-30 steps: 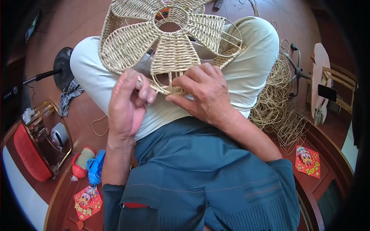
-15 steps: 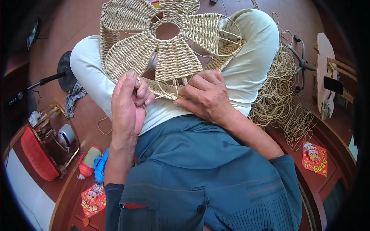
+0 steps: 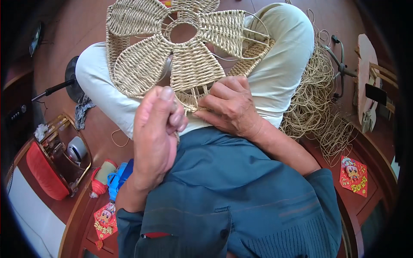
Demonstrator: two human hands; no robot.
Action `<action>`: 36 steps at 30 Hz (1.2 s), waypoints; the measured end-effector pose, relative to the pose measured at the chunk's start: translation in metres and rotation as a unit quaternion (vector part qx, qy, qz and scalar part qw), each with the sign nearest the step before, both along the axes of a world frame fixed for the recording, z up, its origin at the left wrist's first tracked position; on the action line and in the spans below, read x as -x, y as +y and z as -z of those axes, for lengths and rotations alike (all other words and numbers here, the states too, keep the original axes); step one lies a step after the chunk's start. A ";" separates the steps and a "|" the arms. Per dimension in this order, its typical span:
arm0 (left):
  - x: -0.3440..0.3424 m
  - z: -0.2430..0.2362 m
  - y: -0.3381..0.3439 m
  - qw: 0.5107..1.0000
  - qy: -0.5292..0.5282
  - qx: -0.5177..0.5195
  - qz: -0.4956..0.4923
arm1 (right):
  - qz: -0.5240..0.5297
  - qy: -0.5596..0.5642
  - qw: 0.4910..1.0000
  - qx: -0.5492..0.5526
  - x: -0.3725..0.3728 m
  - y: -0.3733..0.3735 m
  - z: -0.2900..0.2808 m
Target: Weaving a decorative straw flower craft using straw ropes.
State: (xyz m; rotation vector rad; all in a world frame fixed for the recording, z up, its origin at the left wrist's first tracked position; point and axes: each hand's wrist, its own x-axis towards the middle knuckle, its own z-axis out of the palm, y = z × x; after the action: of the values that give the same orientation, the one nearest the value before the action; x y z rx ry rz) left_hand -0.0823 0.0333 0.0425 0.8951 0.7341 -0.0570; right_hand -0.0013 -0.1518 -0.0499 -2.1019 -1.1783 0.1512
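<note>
A flower-shaped woven basket [image 3: 195, 69] of twisted tan cord rests in my lap, with a round hole at its centre. Its petal on the right and the one nearest me have bare rods showing beyond the weave. My right hand [image 3: 230, 105] is closed on the basket's near rim, by the bare rods of the near petal. Left of it and closer to my body, my left hand [image 3: 155, 133] is a closed fist around the cord [image 3: 177, 136], of which a short piece hangs below the fingers. The fingers hide most of that cord.
A large tangled heap of cord [image 3: 312, 94] lies on the floor beyond my right knee. A wooden stool [image 3: 365, 81] stands farther right. On the left are a black round base [image 3: 75, 79], a red cushion [image 3: 45, 172], a green-and-red bottle [image 3: 103, 174] and a blue item [image 3: 118, 178].
My left hand has drawn back toward my body and to the right, away from the rim. The basket has shifted slightly left and up; my right hand keeps its place.
</note>
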 end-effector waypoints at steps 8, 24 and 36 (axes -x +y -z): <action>0.003 -0.003 0.023 0.999 0.027 -0.026 -0.012 | 0.019 0.004 1.000 -0.021 0.003 0.004 0.003; -0.052 -0.009 0.008 0.998 -0.013 -0.007 0.069 | 0.080 0.003 0.997 -0.020 0.008 0.024 -0.006; -0.034 -0.016 -0.002 0.997 -0.010 -0.019 0.076 | 0.089 0.029 0.996 0.005 0.011 0.026 -0.010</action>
State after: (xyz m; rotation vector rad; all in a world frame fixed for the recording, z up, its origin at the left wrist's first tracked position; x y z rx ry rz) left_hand -0.0479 0.0311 0.0582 0.9863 0.6488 -0.1683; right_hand -0.0119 -0.1260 -0.0401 -2.1849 -0.9520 0.1346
